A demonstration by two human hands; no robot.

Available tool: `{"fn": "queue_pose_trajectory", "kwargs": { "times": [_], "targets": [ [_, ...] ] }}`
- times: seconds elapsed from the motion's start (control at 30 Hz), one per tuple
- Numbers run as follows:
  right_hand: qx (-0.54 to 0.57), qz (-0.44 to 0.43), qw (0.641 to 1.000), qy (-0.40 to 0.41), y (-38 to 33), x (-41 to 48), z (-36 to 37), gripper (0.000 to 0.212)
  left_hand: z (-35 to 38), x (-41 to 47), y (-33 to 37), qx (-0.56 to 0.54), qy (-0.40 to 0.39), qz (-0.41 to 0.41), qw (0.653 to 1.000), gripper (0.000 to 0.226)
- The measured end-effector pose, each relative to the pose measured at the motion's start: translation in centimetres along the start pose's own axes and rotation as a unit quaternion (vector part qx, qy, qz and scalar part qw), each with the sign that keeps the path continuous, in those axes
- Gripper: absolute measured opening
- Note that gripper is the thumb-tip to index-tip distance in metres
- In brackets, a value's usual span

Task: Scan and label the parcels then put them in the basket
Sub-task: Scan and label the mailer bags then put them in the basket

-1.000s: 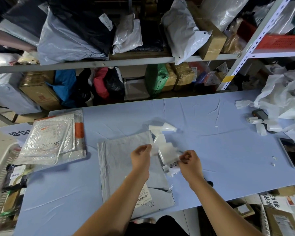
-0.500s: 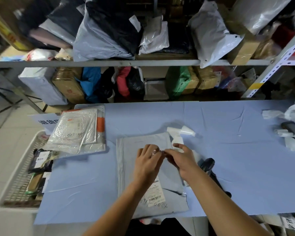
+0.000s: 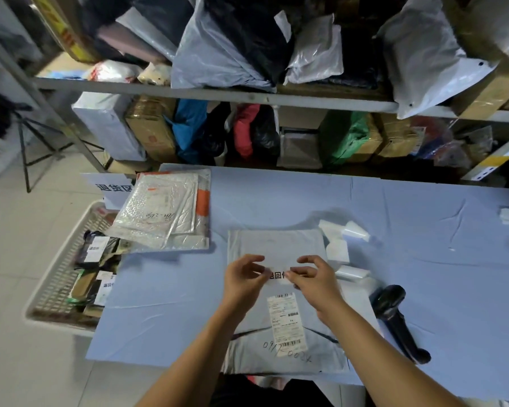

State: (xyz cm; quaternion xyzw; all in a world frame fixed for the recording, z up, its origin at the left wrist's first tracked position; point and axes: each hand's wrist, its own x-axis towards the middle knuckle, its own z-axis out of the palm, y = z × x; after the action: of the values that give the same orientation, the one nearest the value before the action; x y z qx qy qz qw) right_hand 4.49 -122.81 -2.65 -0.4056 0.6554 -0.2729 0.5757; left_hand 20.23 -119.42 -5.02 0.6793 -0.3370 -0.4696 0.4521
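Both the left hand (image 3: 243, 279) and right hand (image 3: 313, 277) pinch a white label (image 3: 276, 275) onto the grey parcel (image 3: 279, 251) mid-table, right of the partly filled basket (image 3: 58, 284); more parcels (image 3: 162, 212) wait unlabelled beside that basket.

Left hand (image 3: 243, 282) and right hand (image 3: 316, 282): bare, no gloves, rings or watch seen. Both forearms bare to frame edge; no sleeves visible.

Pulled apart from a tight pinch, left hand (image 3: 243, 279) and right hand (image 3: 315, 279) now, stretching a printed label (image 3: 276, 275) flat between fingertips over the grey parcel (image 3: 276, 248). Backing strips dropped beside it.
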Motion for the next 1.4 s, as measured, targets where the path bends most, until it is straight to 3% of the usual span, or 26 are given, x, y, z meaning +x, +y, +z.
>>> {"fn": "queue_pose_trajectory", "kwargs": {
  "times": [0.23, 0.5, 0.63, 0.67, 0.8, 0.97, 1.03, 1.1, 1.27, 1.4],
  "targets": [
    [-0.205, -0.060, 0.974, 0.079, 3.3, 3.4, 3.7, 0.022, 1.2, 2.4, -4.5, 0.179, 0.030, 0.033, 0.983, 0.014],
    [-0.370, -0.056, 0.926, 0.058, 6.5, 6.2, 6.0, 0.001, 2.0, 4.4, -7.9, 0.293, -0.037, 0.102, 0.950, 0.017],
    [-0.389, -0.006, 0.913, 0.124, 6.7, 6.3, 6.4, 0.019, 1.5, 5.3, -8.3, 0.329, -0.063, 0.130, 0.933, 0.014],
    [-0.401, 0.004, 0.908, 0.122, 6.8, 6.2, 6.3, 0.013, 1.3, 5.4, -8.4, 0.339, -0.061, 0.138, 0.929, 0.013],
    [-0.352, 0.026, 0.921, 0.165, 7.7, 6.3, 4.1, 0.020, -0.5, 4.9, -8.6, 0.380, -0.001, 0.109, 0.918, 0.004],
    [-0.405, 0.082, 0.886, 0.212, 8.0, 4.8, 0.2, 0.047, -3.0, 2.7, -8.5, 0.358, 0.131, -0.045, 0.923, 0.017],
    [-0.399, 0.093, 0.889, 0.204, 8.2, 4.5, -0.6, 0.051, -3.1, 2.2, -8.0, 0.278, 0.114, -0.125, 0.946, 0.031],
    [-0.343, 0.092, 0.917, 0.184, 8.4, 4.5, -0.8, 0.049, -2.9, 1.9, -8.0, 0.201, 0.081, -0.166, 0.962, 0.038],
    [-0.267, 0.100, 0.948, 0.142, 8.2, 4.3, -1.6, 0.045, -3.1, 1.9, -8.2, 0.084, 0.092, -0.207, 0.971, 0.019],
    [-0.247, 0.099, 0.960, 0.090, 8.2, 4.0, -2.9, 0.034, -4.0, 0.5, -8.0, 0.094, 0.090, -0.149, 0.980, 0.020]
  ]
}}
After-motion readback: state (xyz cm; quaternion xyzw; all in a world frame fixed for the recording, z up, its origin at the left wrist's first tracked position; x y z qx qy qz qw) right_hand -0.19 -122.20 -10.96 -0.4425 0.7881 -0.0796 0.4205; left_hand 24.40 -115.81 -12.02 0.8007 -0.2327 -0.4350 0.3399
